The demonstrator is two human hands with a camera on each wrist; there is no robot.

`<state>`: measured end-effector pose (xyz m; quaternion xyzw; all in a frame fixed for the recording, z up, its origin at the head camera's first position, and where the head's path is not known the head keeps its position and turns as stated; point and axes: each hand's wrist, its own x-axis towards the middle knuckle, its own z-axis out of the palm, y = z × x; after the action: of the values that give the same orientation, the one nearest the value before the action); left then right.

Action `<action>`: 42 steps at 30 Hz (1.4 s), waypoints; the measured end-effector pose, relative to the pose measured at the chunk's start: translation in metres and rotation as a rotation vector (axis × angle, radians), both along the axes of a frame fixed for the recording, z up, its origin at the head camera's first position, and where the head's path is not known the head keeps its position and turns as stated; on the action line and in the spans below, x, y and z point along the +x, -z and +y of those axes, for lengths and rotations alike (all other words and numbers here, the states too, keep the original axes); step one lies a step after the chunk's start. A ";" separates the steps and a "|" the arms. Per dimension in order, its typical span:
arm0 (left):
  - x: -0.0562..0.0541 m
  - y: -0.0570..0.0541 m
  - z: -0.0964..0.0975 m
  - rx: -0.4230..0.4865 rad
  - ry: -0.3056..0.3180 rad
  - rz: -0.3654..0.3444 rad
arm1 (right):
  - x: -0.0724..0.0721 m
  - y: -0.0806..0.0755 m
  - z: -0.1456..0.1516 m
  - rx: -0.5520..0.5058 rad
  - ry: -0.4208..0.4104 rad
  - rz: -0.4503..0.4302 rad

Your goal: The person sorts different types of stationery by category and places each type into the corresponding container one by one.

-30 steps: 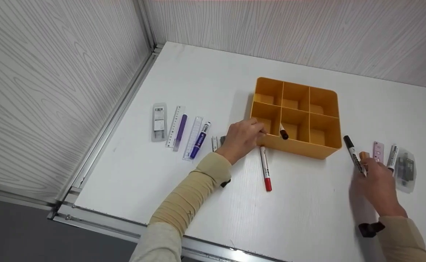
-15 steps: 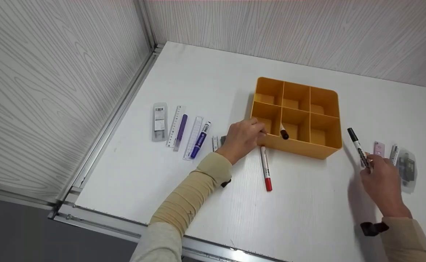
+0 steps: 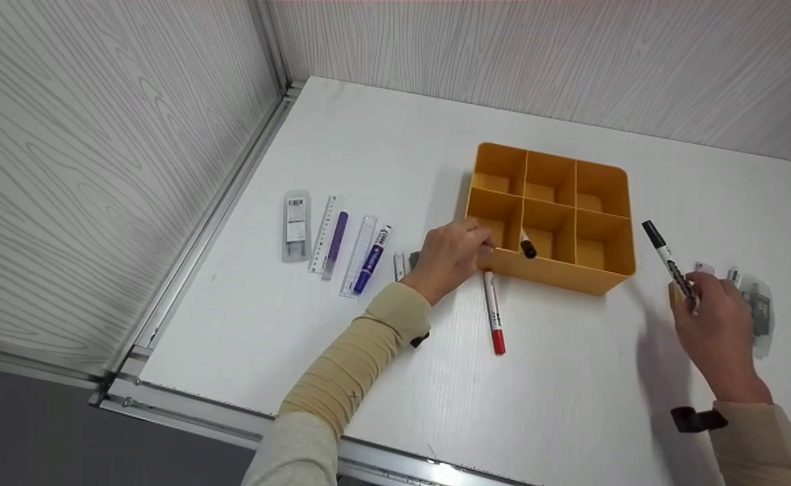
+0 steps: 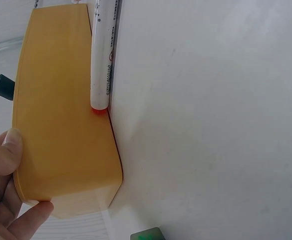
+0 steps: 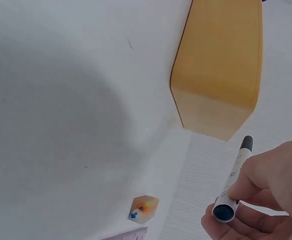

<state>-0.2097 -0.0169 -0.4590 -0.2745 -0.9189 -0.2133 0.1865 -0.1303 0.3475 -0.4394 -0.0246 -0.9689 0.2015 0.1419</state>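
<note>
My left hand (image 3: 455, 253) grips the near-left rim of the yellow six-compartment storage box (image 3: 551, 271); the left wrist view shows the thumb (image 4: 12, 145) at its edge. Between the thumb and fingers of my right hand (image 3: 716, 327), a white marker with a black cap (image 3: 665, 253) is pinched, raised to the right of the box. Another dark-capped marker (image 3: 528, 246) leans over the box's front rim from the front middle compartment. On the table before the box lies a white marker with a red cap (image 3: 493, 314).
Left of the box lie a purple-capped marker (image 3: 372, 260), a purple pen (image 3: 335, 244), a clear ruler (image 3: 362, 250), a white ruler (image 3: 324, 233) and a clear case (image 3: 296, 226). Near my right hand are a small orange printed block (image 5: 143, 209), a pink piece (image 3: 704, 268) and another clear case (image 3: 762, 317).
My right hand has lifted the black-capped marker off the table and moved slightly right, the marker's cap rising with it. The left hand and the box have stayed in place.
</note>
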 end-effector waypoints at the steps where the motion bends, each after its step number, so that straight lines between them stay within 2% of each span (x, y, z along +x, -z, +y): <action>1: 0.000 0.000 0.000 -0.003 0.000 0.000 | 0.000 -0.002 -0.002 -0.003 0.000 0.009; 6: 0.000 0.000 0.000 0.002 0.002 0.000 | 0.001 -0.008 -0.011 -0.009 -0.030 0.099; 13: 0.001 -0.001 0.000 0.015 0.009 -0.013 | 0.001 -0.015 -0.022 -0.021 -0.118 0.222; 30: 0.001 -0.002 -0.001 0.017 0.024 -0.046 | 0.005 -0.033 -0.053 -0.020 -0.222 0.240; 42: 0.000 0.000 -0.001 0.026 0.018 -0.018 | 0.003 -0.035 -0.074 -0.017 -0.307 0.229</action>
<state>-0.2101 -0.0180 -0.4587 -0.2785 -0.9152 -0.2292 0.1796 -0.1272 0.2731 -0.4044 0.1455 -0.9371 0.2302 0.2186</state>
